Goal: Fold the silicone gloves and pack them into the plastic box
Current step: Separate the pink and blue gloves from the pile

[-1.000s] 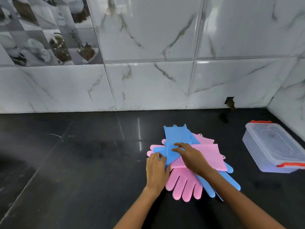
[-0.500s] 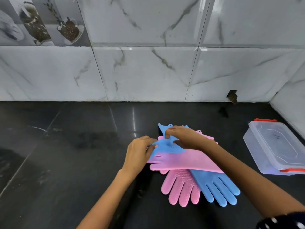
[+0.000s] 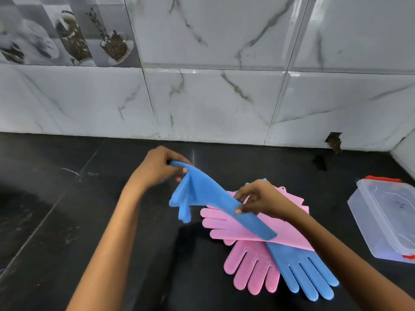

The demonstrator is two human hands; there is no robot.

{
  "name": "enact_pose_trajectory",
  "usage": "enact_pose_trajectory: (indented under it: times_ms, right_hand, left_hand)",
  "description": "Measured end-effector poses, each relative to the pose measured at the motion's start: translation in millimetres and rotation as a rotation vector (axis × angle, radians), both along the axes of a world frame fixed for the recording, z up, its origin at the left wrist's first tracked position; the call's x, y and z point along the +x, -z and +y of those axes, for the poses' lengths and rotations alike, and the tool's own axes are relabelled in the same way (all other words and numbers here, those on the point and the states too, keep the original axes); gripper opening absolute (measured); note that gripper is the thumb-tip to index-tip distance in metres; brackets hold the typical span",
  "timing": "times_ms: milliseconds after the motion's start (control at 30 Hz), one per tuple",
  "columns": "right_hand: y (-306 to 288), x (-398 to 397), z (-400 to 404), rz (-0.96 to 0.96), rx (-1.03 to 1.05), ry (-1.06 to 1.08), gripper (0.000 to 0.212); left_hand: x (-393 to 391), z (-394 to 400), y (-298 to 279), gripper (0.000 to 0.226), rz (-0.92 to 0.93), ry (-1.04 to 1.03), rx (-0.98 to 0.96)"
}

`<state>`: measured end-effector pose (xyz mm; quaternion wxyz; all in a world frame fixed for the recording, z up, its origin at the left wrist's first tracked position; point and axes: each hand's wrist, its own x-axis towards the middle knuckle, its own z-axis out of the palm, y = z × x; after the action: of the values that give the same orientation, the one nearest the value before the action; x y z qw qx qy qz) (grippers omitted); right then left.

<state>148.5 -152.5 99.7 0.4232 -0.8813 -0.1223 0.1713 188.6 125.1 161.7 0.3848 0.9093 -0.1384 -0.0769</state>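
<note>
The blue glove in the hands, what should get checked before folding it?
1. Both hands grip it: left hand at the finger end, right hand mid-sleeve: ok.
2. Lifted blue glove lying flat for folding: not ok, it hangs twisted.
3. Other gloves out of the way: not ok, pink glove lies underneath.
4. Plastic box open: not ok, lid on.
5. Glove dry: cannot tell.

Bright, even light glares off the glossy wall tiles [image 3: 213, 97]; edges bow, hands slightly motion-blurred.
</note>
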Motion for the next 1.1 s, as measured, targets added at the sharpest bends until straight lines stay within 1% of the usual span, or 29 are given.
enact_pose_trajectory:
  times_ms: [67, 133, 167, 200, 233, 267, 300, 333, 400, 467, 533, 600, 700, 800, 867, 967, 1033, 1100]
  right_hand:
    - [12, -5, 9, 0.262, 0.21, 0.085, 0.01]
    - [28, -8, 15, 0.45, 0.307, 0.21, 0.012]
    - [36, -10, 16, 0.48, 0.29, 0.275, 0.016]
    - [42, -11, 15, 0.448, 0.21, 0.327, 0.017]
    - [49, -12, 12, 0.375, 0.089, 0.357, 0.015]
    - [55, -12, 8, 0.288, -0.041, 0.359, 0.011]
    - [59, -13, 5, 0.207, -0.156, 0.346, 0.01]
    - [61, -13, 3, 0.145, -0.235, 0.333, 0.01]
    - [65, -10, 2, 0.075, -0.275, 0.335, 0.012]
    - [67, -8, 9, 0.016, -0.276, 0.355, 0.018]
    - [73, -9, 19, -0.027, -0.275, 0.378, 0.024]
    - [81, -11, 27, -0.045, -0.267, 0.41, 0.026]
    - [87, -12, 29, -0.066, -0.247, 0.474, 0.022]
    - [90, -11, 29, -0.079, -0.191, 0.513, 0.02]
    - [91, -11, 33, -0.072, -0.176, 0.521, 0.02]
    - [93, -10, 40, -0.042, -0.159, 0.53, 0.019]
    - [93, -11, 50, -0.041, -0.148, 0.544, 0.017]
    - [92, -13, 65, -0.066, -0.19, 0.504, 0.019]
  left_hand:
    - [27, -9, -7, 0.024, 0.038, 0.051, 0.16]
    - [52, -34, 1, 0.028, 0.03, 0.079, 0.307]
    - [61, -49, 11, 0.034, -0.005, 0.091, 0.397]
    - [66, -64, 23, 0.042, -0.051, 0.107, 0.486]
    - [66, -77, 38, 0.047, -0.097, 0.12, 0.551]
    - [62, -85, 53, 0.048, -0.135, 0.11, 0.572]
    - [53, -88, 69, 0.045, -0.172, 0.073, 0.543]
    - [41, -88, 85, 0.04, -0.211, 0.006, 0.47]
    - [12, -79, 114, 0.03, -0.263, -0.205, 0.286]
    - [-17, -69, 138, 0.023, -0.222, -0.424, 0.124]
    - [-42, -63, 156, 0.02, -0.105, -0.551, 0.04]
    - [-55, -65, 167, 0.019, 0.001, -0.576, 0.008]
    - [-54, -76, 170, 0.021, 0.088, -0.597, -0.104]
    - [-46, -80, 168, 0.028, 0.228, -0.709, -0.345]
    - [-41, -78, 167, 0.032, 0.287, -0.804, -0.482]
    - [-37, -71, 164, 0.025, 0.288, -0.835, -0.531]
    - [-33, -61, 159, 0.02, 0.246, -0.797, -0.493]
    - [-29, -47, 149, 0.018, 0.155, -0.755, -0.437]
